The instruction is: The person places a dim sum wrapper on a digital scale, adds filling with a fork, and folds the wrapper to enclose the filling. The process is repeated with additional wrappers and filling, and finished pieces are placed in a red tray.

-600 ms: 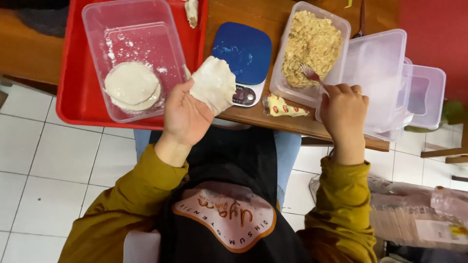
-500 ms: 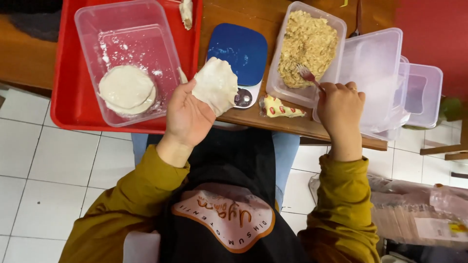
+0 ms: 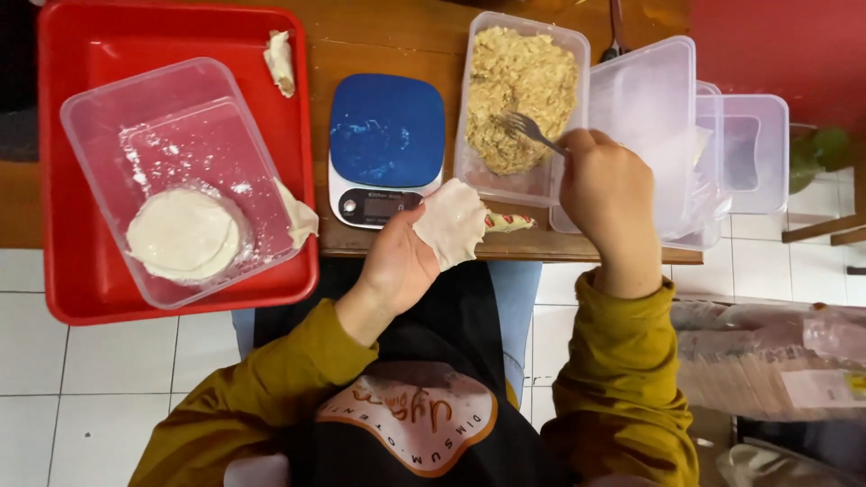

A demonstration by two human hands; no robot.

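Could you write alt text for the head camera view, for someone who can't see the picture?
Seen from above, a person's left hand holds a round dough wrapper while the right hand dips a fork into a clear tub of minced filling. Between the tub and a red tray holding a container of stacked wrappers sits a blue kitchen scale.

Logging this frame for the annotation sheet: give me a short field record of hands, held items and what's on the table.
left hand: palm up, holds a round dough wrapper
right hand: grips a fork, tines in the filling
filling tub: clear, holds beige minced filling
scale: blue top, between the tray and the tub
red tray: carries a clear box with a stack of wrappers
empty clear containers: stacked right of the tub
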